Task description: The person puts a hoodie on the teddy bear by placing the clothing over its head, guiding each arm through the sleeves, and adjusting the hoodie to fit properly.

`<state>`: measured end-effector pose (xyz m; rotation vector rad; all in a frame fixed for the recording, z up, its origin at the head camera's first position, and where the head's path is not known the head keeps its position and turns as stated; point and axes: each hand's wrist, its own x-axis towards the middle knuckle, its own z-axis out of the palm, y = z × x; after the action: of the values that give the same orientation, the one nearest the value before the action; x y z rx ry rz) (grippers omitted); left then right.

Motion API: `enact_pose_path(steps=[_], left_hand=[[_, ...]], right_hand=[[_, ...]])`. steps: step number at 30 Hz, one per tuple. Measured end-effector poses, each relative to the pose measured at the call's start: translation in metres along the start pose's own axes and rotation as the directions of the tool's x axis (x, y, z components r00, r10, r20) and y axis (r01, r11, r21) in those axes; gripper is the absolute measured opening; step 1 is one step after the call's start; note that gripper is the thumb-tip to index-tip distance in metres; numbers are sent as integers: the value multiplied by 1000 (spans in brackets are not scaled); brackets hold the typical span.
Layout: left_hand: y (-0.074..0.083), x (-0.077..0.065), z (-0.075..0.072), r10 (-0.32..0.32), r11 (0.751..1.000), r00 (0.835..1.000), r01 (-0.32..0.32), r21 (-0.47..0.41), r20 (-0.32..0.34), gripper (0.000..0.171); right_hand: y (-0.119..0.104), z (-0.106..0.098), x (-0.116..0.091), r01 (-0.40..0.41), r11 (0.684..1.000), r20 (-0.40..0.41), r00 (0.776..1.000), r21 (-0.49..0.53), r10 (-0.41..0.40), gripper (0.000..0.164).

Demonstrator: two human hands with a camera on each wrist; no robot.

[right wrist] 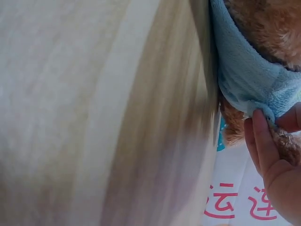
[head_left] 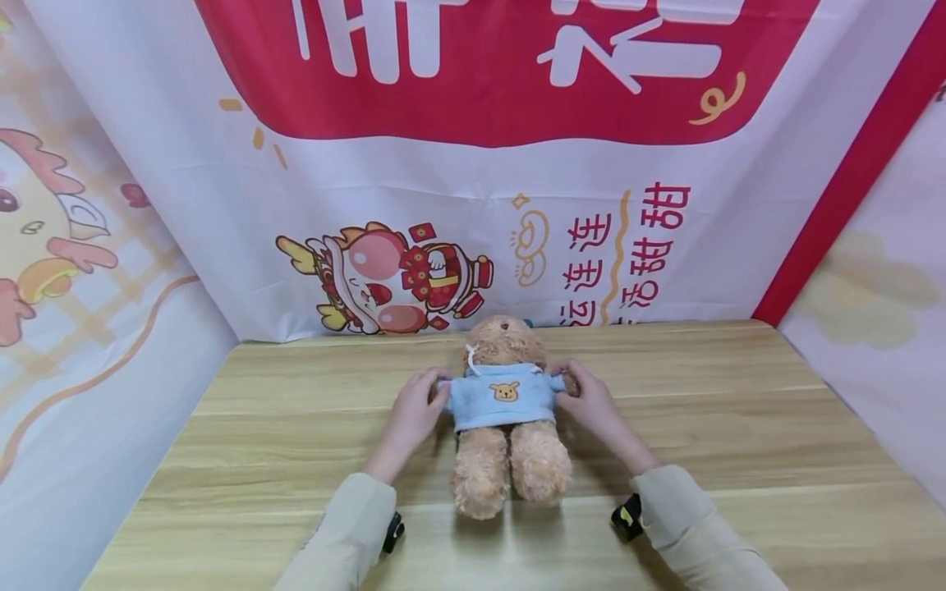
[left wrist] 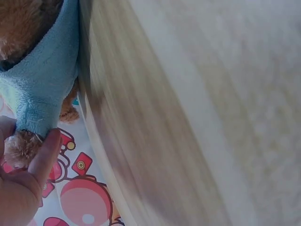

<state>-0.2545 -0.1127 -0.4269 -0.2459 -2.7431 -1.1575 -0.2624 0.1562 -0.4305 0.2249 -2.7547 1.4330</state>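
A brown teddy bear (head_left: 480, 472) lies on its back on the wooden table, legs toward the person and head at the back edge. It wears a light blue hoodie (head_left: 473, 402) with a small bear face on the chest and a white drawstring. At the bear's arm on the left side, the left hand (head_left: 420, 402) holds the sleeve end and paw between thumb and fingers. On the opposite side, the right hand (head_left: 591, 402) pinches the other sleeve's cuff, thumb and fingertips on the blue cloth in the right wrist view. Both bear arms stretch out sideways.
The wooden table (head_left: 296, 451) spreads around the bear. Behind it hangs a white and red printed cloth (head_left: 517, 180) that meets the table's back edge. Printed cloth panels also stand at left and right. A black wrist device (head_left: 626, 519) sits under the right cuff.
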Motion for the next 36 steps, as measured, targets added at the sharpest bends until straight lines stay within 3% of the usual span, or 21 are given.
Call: enact_pose_path(steps=[7, 9, 13, 16, 19, 22, 28, 32, 36], left_hand=[[0, 0, 0, -9, 1000, 1000, 10, -9, 24, 23], [1, 1, 1, -20, 1000, 999, 21, -3, 24, 23], [3, 3, 4, 25, 999, 999, -24, 27, -28, 15], [1, 3, 5, 58, 998, 996, -57, 28, -70, 10], [-4, 3, 5, 51, 999, 996, -51, 5, -67, 8], [-8, 3, 1, 42, 999, 999, -42, -30, -10, 13], [-10, 3, -4, 85, 995, 992, -79, -61, 94, 47], [-6, 3, -2, 99, 993, 987, -90, -79, 127, 49], [-6, 4, -1, 88, 993, 991, -78, -93, 103, 46]], right_hand=[[2, -6, 0, 32, 998, 9, 999, 58, -33, 21], [0, -7, 1, 81, 997, -22, 996, 6, -81, 15], [-2, -4, 3, 142, 979, -90, 984, -144, -155, 6], [-1, -5, 3, 107, 984, -116, 985, -145, -124, 7], [2, -7, 3, 81, 991, -92, 992, -105, -91, 9], [3, -10, 3, 103, 992, -9, 995, -79, -104, 10], [2, -15, 0, 158, 985, 166, 975, -68, -145, 37], [1, -12, 0, 134, 989, 137, 983, -62, -125, 36], [2, -11, 1, 75, 996, 91, 993, -46, -71, 36]])
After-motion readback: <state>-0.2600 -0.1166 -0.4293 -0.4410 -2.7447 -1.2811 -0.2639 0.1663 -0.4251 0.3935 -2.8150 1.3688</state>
